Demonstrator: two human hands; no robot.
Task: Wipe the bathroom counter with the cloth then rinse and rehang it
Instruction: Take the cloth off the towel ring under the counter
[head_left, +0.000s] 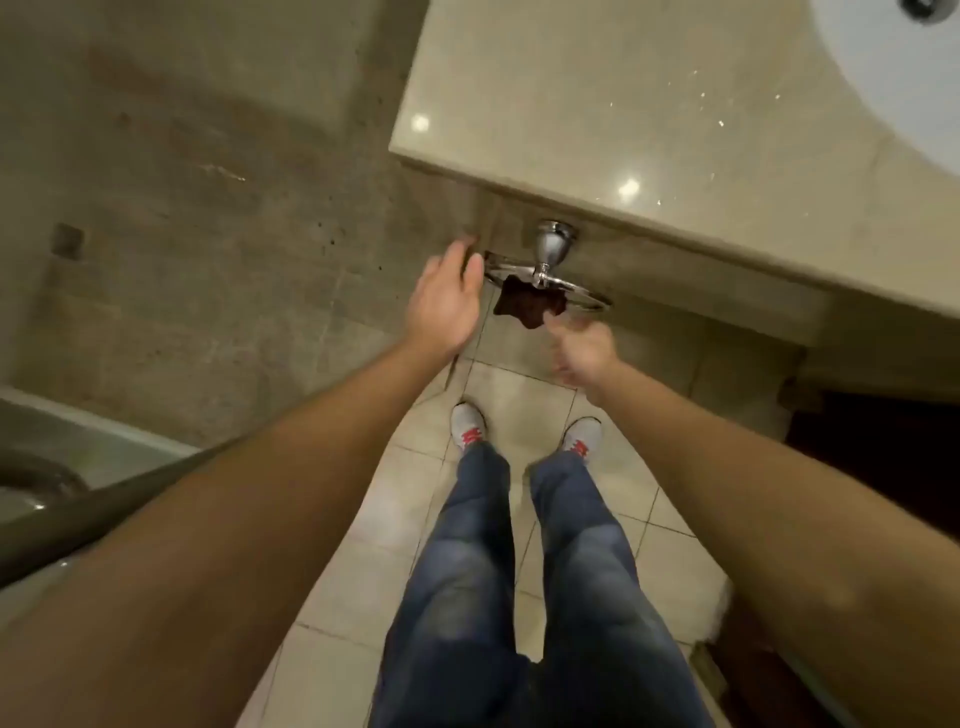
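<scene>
1. Cloth (524, 306), dark red-brown and bunched, hangs through the chrome towel ring (589, 302), which is fixed to the vanity front just under the edge of the counter (597, 104). It is on the ring, not on the stone.
2. The left hand (447, 301) is beside the ring's left end, fingers straight and a little apart, holding nothing. Whether it touches the metal I cannot tell.
3. The right hand (582, 356) is just below the cloth's lower corner and is blurred. Its fingers look curled toward that corner, but whether they pinch it cannot be told.
4. The step in hand seems to be handling the cloth at the ring (being taken down or just hung up, the view does not settle). To do it well, brace the ring with the left hand. Take a full fold rather than a corner tip, and draw the cloth along the loop so it does not snag.
5. Around: a white basin (909, 78) set in the counter at far right, bright specks on the stone, a pale tiled floor (519, 384) with the person's shoes (467, 428) on it, and a dark recess (872, 452) under the vanity.
6. In the way: the ring's mount (553, 241) sits right above the cloth, and the counter overhangs both hands. A loose hold would likely drop the cloth onto the tiles.
</scene>
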